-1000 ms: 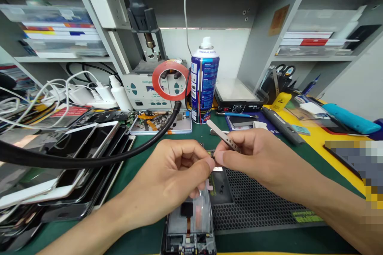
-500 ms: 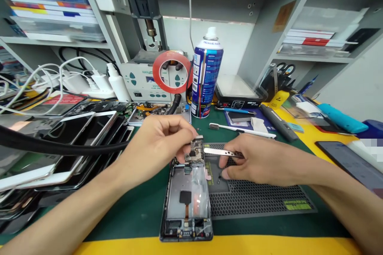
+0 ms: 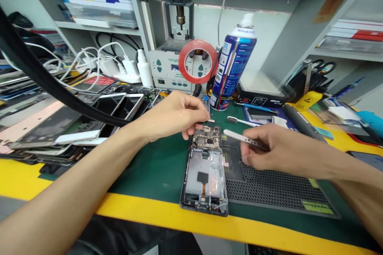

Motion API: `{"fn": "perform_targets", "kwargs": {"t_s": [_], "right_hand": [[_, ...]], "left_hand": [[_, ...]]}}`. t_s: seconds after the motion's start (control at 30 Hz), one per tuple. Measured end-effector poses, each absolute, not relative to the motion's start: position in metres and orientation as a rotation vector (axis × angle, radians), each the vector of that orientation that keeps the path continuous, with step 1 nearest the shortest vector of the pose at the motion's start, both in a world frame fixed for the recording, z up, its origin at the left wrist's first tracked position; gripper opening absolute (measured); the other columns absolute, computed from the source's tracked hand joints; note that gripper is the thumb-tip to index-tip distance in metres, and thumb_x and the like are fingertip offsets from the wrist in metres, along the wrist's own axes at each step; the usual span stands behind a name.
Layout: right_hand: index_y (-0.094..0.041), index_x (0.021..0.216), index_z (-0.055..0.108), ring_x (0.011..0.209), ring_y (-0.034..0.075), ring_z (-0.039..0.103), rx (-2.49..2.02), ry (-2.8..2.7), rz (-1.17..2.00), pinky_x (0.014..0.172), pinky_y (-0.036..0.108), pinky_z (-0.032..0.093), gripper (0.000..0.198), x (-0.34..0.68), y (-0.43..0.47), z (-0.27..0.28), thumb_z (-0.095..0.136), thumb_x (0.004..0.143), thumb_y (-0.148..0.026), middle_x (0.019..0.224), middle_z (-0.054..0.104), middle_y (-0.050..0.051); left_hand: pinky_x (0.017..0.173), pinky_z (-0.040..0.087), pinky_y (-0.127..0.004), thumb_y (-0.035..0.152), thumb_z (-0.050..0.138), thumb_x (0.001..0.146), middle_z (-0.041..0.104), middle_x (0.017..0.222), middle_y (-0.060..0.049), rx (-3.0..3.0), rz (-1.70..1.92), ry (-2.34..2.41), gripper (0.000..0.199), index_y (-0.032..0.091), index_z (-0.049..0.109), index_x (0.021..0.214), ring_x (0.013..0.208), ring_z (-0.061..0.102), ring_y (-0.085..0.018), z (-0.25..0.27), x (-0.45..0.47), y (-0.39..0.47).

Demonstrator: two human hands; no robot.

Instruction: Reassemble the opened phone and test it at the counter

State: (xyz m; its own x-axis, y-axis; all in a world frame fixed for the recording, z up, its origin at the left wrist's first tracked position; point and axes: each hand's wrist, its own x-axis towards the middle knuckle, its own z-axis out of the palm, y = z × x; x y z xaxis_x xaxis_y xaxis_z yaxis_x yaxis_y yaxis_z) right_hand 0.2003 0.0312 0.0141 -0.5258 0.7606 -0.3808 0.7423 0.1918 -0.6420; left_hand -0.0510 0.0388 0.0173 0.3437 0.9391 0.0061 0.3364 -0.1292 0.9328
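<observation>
An opened phone (image 3: 196, 185) lies on the green mat with its circuit board (image 3: 206, 137) exposed at the far end. My left hand (image 3: 181, 115) is closed just beyond the board's far left corner. At its fingertips shows a small pinkish strip (image 3: 211, 120), too small to name. My right hand (image 3: 277, 149) grips metal tweezers (image 3: 241, 137) with a row of holes, their tips pointing left, beside the phone's upper right edge and apart from it. A clear film covers part of the phone's inside.
Stacked phone parts (image 3: 89, 123) fill the left side, with a black hose (image 3: 74, 99) curving above them. A blue spray can (image 3: 233, 65), red tape roll (image 3: 183, 69) and brush (image 3: 239, 120) stand or lie behind. A perforated mat (image 3: 278, 195) lies right of the phone.
The view has turned left and tilted. My left hand has drawn away from the board, uncovering more of it, and the tweezers' tips have moved slightly away from the phone.
</observation>
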Motion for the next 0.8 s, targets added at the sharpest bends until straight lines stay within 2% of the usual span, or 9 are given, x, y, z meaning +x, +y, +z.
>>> {"fn": "perform_targets", "kwargs": {"t_s": [0.2,0.37,0.53,0.67,0.73,0.8], "right_hand": [[-0.018,0.073,0.065,0.064,0.011,0.047,-1.322,-2.172,1.470,0.058,0.024,0.036,0.008,0.200,0.030,0.017,0.070,0.079,-0.021,0.075,0.063,-0.001],[-0.018,0.074,0.064,0.061,0.010,0.045,-1.281,-2.168,1.594,0.055,0.023,0.033,0.012,0.183,0.017,0.017,0.071,0.082,-0.023,0.069,0.060,-0.003],[-0.015,0.080,0.069,0.060,0.008,0.040,-1.259,-2.240,1.665,0.054,0.022,0.029,0.006,0.168,0.009,0.019,0.068,0.083,-0.019,0.068,0.057,-0.004],[-0.015,0.082,0.073,0.051,0.006,0.032,-1.357,-2.120,1.555,0.045,0.022,0.021,0.015,0.170,0.016,0.018,0.073,0.081,-0.030,0.062,0.054,-0.005],[-0.015,0.081,0.072,0.047,0.005,0.027,-1.392,-1.973,1.539,0.043,0.024,0.015,0.016,0.173,0.022,0.019,0.076,0.079,-0.030,0.058,0.049,-0.006],[-0.014,0.080,0.070,0.046,0.004,0.024,-1.381,-1.857,1.546,0.043,0.025,0.013,0.016,0.176,0.027,0.019,0.078,0.076,-0.028,0.055,0.045,-0.008]], "left_hand": [[0.041,0.039,-0.021,0.032,0.062,0.086,0.059,0.059,0.000,1.779,0.728,1.291,0.019,0.021,0.075,0.078,0.050,0.051,-0.012,0.009,-0.081,0.012],[0.045,0.031,-0.023,0.031,0.059,0.088,0.062,0.062,0.001,1.935,0.606,1.442,0.020,0.023,0.075,0.079,0.052,0.050,-0.013,-0.014,-0.104,-0.024],[0.055,0.036,-0.026,0.029,0.057,0.090,0.065,0.081,-0.002,2.190,0.627,1.512,0.020,0.023,0.073,0.079,0.064,0.058,-0.015,-0.028,-0.104,-0.043],[0.064,0.042,-0.033,0.031,0.049,0.095,0.063,0.094,-0.004,2.370,0.523,1.681,0.023,0.024,0.071,0.095,0.073,0.062,-0.020,-0.023,-0.098,-0.054],[0.072,0.046,-0.036,0.035,0.050,0.095,0.062,0.104,-0.005,2.425,0.536,1.613,0.024,0.024,0.068,0.106,0.085,0.063,-0.023,-0.018,-0.095,-0.062],[0.084,0.049,-0.038,0.039,0.056,0.093,0.060,0.110,-0.006,2.500,0.528,1.395,0.023,0.024,0.067,0.107,0.100,0.060,-0.025,-0.013,-0.089,-0.070]]}}
